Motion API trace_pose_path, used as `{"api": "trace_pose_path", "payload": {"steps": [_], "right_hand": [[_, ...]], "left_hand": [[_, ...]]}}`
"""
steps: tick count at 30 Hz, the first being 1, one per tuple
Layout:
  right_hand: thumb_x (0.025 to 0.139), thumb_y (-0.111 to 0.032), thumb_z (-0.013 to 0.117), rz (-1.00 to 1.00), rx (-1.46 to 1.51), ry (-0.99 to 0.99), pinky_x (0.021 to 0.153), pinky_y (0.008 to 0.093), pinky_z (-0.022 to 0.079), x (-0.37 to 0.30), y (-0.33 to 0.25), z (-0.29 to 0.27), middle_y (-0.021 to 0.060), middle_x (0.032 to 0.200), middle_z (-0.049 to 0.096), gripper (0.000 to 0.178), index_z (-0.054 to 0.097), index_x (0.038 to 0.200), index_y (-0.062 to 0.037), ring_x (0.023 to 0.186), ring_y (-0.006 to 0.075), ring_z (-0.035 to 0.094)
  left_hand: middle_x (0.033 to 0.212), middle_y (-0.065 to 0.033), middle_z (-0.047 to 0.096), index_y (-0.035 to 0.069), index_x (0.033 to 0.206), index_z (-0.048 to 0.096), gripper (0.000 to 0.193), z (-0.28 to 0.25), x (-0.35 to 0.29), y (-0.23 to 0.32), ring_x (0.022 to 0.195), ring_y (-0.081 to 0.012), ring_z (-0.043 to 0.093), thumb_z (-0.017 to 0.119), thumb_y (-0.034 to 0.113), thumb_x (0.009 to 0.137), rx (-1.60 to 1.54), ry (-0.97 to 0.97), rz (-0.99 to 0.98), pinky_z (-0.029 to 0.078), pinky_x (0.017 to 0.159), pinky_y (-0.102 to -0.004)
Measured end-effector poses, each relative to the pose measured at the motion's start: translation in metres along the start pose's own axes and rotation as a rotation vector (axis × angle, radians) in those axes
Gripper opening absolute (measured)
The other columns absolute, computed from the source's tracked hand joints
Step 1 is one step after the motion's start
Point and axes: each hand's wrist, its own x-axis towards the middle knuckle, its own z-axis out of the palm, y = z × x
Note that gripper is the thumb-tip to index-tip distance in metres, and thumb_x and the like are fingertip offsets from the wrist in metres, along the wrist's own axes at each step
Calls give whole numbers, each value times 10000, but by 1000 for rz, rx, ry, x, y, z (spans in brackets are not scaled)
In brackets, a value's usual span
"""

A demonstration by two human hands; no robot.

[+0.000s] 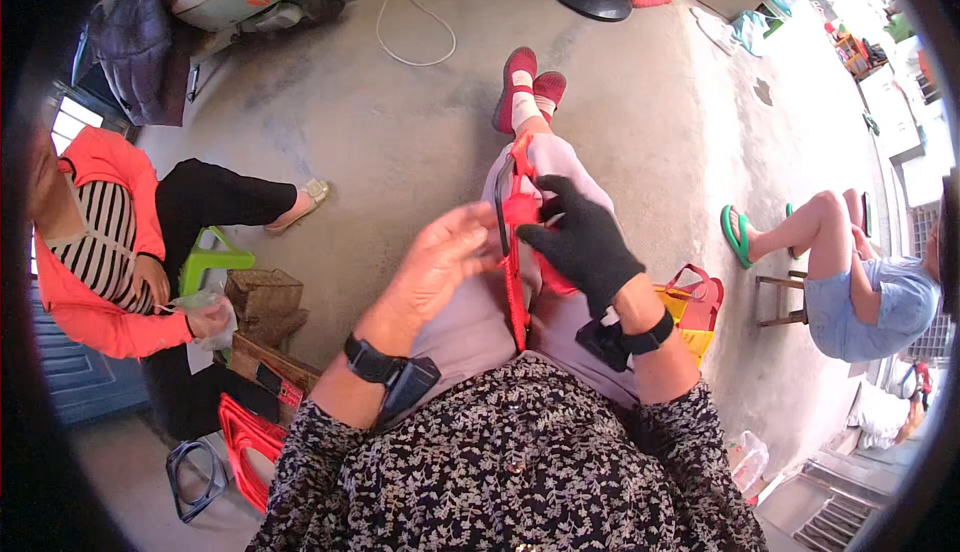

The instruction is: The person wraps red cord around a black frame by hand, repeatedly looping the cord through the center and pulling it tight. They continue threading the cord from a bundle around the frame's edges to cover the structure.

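Across my lap stands a thin red frame [514, 287] with a black curved edge, seen nearly edge-on, its far end above my legs. A bright red rounded piece [519, 209] sits at its middle; its kind is unclear. My left hand [445, 257] is bare and slightly blurred, fingers stretched out beside the frame's left side. On the right, my right hand [585, 237] wears a black glove, with thumb and fingers curved around the red piece. Both wrists carry dark straps with black devices.
At left, a person [110, 242] in a coral jacket holds a clear plastic bag [205, 312] beside a green stool [212, 260]. Red frames [245, 447] and a dark frame [197, 480] lie near my left. A yellow-and-red bag [695, 312] stands right; another person [860, 297] sits beyond.
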Motion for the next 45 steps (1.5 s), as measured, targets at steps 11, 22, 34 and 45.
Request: {"api": "trace_pose_path", "payload": {"steps": [11,22,34,45], "right_hand": [[722,-116,762,-122,88,363,945,354,450,-10,-10,-9,156,1204,584,684,444,1321,-25,1111,236,575],[736,-250,757,-645,46,-249,947,403,425,-33,-49,-2,155,1043,642,357,653,1009,-44,1080,324,564],[922,-179,547,71,1062,-539,726,281,483,-123,-35,-52,107,858,656,260,642,1034,36,774,148,616],[884,-167,536,141,832,-146,578,321,449,-89,-19,-77,48,748,600,175,600,842,-9,650,124,562]], "left_hand": [[1098,-27,626,104,1200,559,324,-21,-7,42,981,-132,596,562,301,943,-339,92,-11,515,805,-328],[1011,-142,586,54,1079,508,428,16,-96,117,953,-249,591,636,407,871,-215,-398,464,479,884,-384],[728,29,578,33,974,587,257,10,-24,1,657,-68,545,711,95,759,647,283,40,460,619,-246],[898,-17,625,29,969,615,243,10,-11,12,813,-94,585,718,142,781,475,425,25,489,729,-282]]}}
